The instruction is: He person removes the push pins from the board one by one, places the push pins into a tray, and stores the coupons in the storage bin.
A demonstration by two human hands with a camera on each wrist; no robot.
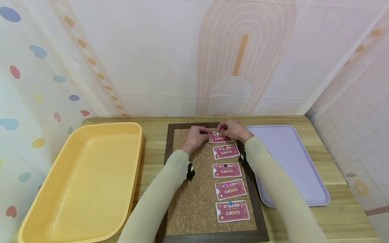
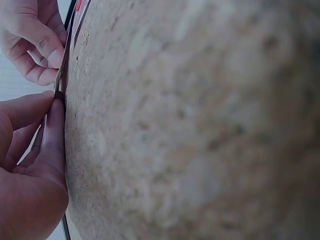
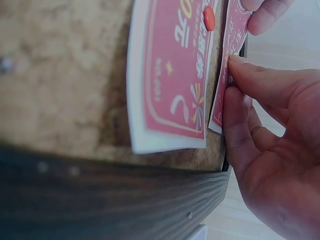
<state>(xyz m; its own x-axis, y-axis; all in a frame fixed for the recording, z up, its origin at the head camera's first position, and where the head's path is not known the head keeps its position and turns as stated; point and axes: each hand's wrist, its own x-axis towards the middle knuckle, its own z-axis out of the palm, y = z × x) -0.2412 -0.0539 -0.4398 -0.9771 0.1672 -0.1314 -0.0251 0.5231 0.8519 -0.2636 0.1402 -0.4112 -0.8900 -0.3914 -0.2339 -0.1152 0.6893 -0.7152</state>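
Note:
At the top of the framed corkboard (image 1: 192, 202), a dark red coupon (image 1: 221, 138) lies between both hands. My left hand (image 1: 196, 137) pinches its left edge between thumb and fingers; in the left wrist view, that thumb (image 2: 30, 107) presses on the paper. My right hand (image 1: 233, 130) holds a small yellow push pin (image 1: 217, 134) at the coupon's upper part, mostly hidden by the fingertips. In the right wrist view, the right thumb (image 3: 255, 75) and index finger close around the pin against the coupon (image 3: 231, 37). Just below it, another coupon (image 1: 226, 152) bears a red push pin (image 3: 209, 18).
Several more coupons run down the board's right side, among them one with a black pin (image 1: 225, 165) and one with a blue pin (image 1: 230, 203). A yellow tray (image 1: 88, 175) stands left of the board, a lilac tray (image 1: 291, 162) right. Behind the wooden table (image 1: 155, 135) hangs a patterned curtain (image 1: 158, 67).

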